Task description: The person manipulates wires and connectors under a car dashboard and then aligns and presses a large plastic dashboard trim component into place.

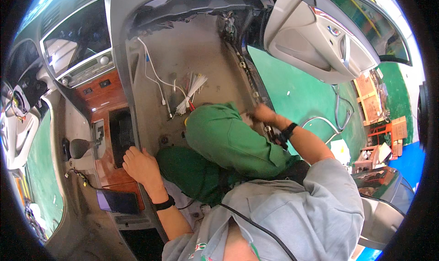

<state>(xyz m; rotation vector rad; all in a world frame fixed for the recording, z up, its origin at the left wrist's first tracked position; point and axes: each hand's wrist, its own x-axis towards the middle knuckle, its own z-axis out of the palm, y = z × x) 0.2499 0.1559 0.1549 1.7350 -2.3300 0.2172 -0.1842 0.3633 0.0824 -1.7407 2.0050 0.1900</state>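
My left hand (139,167) rests on the edge of the wood-trimmed centre console (103,160), fingers slightly bent and apart, beside a dark recess (122,133). My right hand (264,113) is at the door sill wiring (247,69), just past my green-trousered knee (228,142); its fingertips are blurred and partly hidden, so I cannot tell what they hold. On the bare floor pan (183,46) of the car lie a bundle of white cable ties (194,89), some tools with red handles, and white cables (156,78) near the console.
An open door (315,46) stands at the right over green floor (283,82), with a looped hose (338,123) and cardboard boxes (366,101). The dashboard screen (75,37), gear lever (80,149), a phone-like device (116,201) and loose connectors (80,178) are at left.
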